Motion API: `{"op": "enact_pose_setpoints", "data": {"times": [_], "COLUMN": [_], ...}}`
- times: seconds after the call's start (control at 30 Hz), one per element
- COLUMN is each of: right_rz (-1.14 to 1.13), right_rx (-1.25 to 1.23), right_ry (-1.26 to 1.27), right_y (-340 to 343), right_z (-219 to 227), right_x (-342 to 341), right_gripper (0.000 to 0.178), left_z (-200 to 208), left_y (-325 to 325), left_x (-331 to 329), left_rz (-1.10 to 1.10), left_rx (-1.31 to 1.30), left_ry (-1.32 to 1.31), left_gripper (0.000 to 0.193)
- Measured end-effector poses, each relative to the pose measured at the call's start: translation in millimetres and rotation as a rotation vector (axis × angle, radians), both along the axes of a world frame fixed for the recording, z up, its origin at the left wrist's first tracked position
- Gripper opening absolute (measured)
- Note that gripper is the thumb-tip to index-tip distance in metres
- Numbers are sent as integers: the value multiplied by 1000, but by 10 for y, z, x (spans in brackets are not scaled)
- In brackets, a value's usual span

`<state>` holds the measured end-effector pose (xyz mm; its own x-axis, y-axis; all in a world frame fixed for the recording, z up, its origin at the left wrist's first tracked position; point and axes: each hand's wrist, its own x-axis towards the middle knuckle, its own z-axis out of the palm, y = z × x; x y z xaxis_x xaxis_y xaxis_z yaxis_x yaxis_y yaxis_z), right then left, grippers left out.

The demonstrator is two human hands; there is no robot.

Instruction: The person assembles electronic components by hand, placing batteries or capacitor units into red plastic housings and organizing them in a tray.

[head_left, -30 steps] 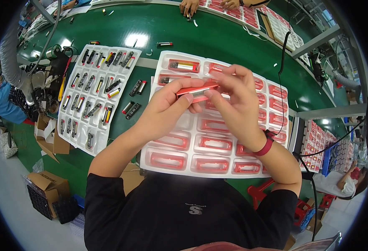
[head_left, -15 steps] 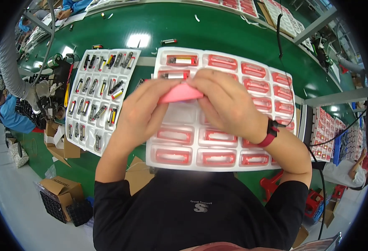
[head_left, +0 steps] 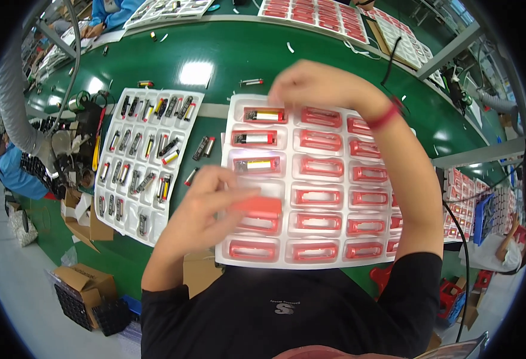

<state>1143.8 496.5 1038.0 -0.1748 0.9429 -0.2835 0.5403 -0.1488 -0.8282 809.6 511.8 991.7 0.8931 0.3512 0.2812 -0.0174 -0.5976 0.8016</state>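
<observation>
My left hand (head_left: 200, 209) is over the near-left part of a white blister tray (head_left: 281, 261), its fingers closed on a pinkish-red plastic shell (head_left: 261, 207), slightly blurred. Beneath the shell is a compartment that it partly covers. My right hand (head_left: 305, 84) hangs above the tray's far edge, bent at the wrist; motion smears its fingers, so whether they hold anything is unclear. Along the tray's left column, red shells contain battery units: a far one (head_left: 266, 115), a middle one (head_left: 255, 138) and a nearer one (head_left: 257, 165). Other compartments contain red shells (head_left: 316, 222) without batteries.
To the left lies another white tray (head_left: 149, 224) with several small battery assemblies. A few loose battery units (head_left: 203, 148) lie between the trays on the green table (head_left: 233, 42). A grey flexible duct (head_left: 14, 90) hangs at far left. A co-worker's hand (head_left: 92, 30) shows beyond.
Both hands were together on the pink shell. My right hand has let go and moved up toward the tray's far edge; my left has lowered with the shell. The view has shifted slightly.
</observation>
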Motion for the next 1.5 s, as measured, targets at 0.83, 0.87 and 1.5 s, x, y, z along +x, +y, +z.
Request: {"op": "enact_pose_setpoints", "data": {"times": [0.83, 0.87, 1.5], "right_rz": [-341, -353, -553], "right_rx": [718, 631, 254], "right_ry": [-88, 111, 664], "right_y": [14, -187, -1651], "right_z": [-100, 47, 183], "right_x": [-10, -130, -667], "right_gripper": [21, 24, 24], "left_z": [64, 111, -173], "left_y": [-262, -270, -264], "left_x": [83, 95, 481], "left_rz": [-215, -250, -269], "left_rx": [411, 417, -948], "left_ry": [149, 173, -276], "left_gripper": [29, 31, 39]}}
